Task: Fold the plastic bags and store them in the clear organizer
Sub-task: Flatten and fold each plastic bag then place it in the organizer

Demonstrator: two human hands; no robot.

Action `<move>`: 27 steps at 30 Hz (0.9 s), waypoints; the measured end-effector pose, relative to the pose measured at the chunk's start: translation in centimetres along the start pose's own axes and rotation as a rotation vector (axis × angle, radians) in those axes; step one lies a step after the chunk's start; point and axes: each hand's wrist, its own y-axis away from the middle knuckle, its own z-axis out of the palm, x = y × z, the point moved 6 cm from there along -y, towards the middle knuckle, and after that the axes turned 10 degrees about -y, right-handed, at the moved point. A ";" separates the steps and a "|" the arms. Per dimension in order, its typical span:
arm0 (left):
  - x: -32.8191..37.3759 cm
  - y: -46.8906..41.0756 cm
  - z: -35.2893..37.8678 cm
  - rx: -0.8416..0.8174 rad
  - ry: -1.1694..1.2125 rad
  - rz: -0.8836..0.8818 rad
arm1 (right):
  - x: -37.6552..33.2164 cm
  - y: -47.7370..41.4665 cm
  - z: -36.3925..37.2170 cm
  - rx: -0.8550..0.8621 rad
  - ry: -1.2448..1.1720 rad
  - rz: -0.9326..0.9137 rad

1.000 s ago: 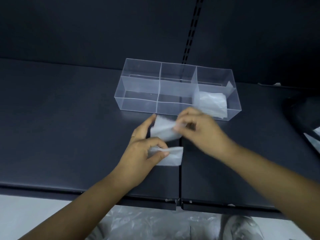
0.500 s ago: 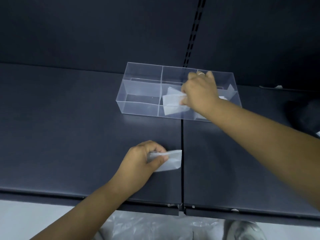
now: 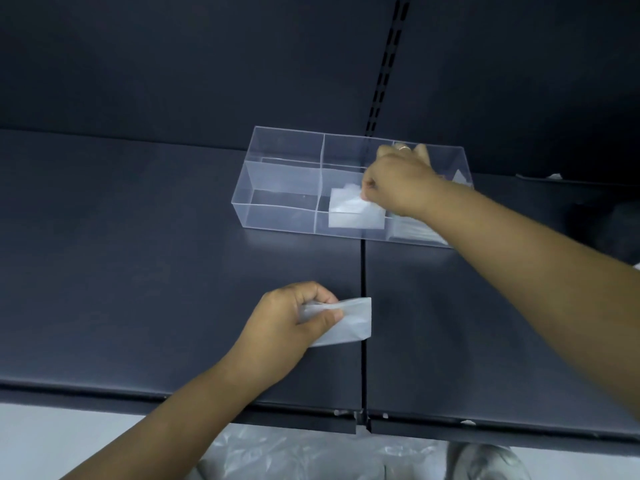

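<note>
Now: storing step, one folded bag going into the organizer, one waiting.

We log the dark shelf (image 3: 138, 254) carrying the clear organizer (image 3: 284, 174) towards its back. Our right hand (image 3: 398, 181) reaches over the middle front compartment, fingers curled and pinching the corner of a folded bag (image 3: 353, 213) that sits low inside it. Our left hand (image 3: 287, 320) rests near the shelf's front edge, thumb and fingers clamped on a second folded bag (image 3: 353, 320). A third bag (image 3: 419, 230) shows in the right front compartment, mostly hidden under the forearm. Judgement: placement nearly done. The next move calls for letting go cleanly without dragging the bag out, then bringing the second one to a free compartment.
</note>
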 end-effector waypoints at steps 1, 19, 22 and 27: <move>0.0 0.0 0.0 -0.003 0.001 0.001 | -0.3 -0.1 0.1 0.067 0.090 0.009; -0.2 -0.1 -0.7 0.010 0.027 -0.032 | -1.8 2.3 0.5 -0.050 -0.150 -0.206; 0.3 -0.8 -1.7 0.053 0.046 -0.020 | -2.1 6.1 -1.6 0.014 -0.579 -0.288; 2.0 -2.0 -2.5 0.074 0.070 0.052 | -3.9 11.8 0.2 -0.241 -0.745 -0.376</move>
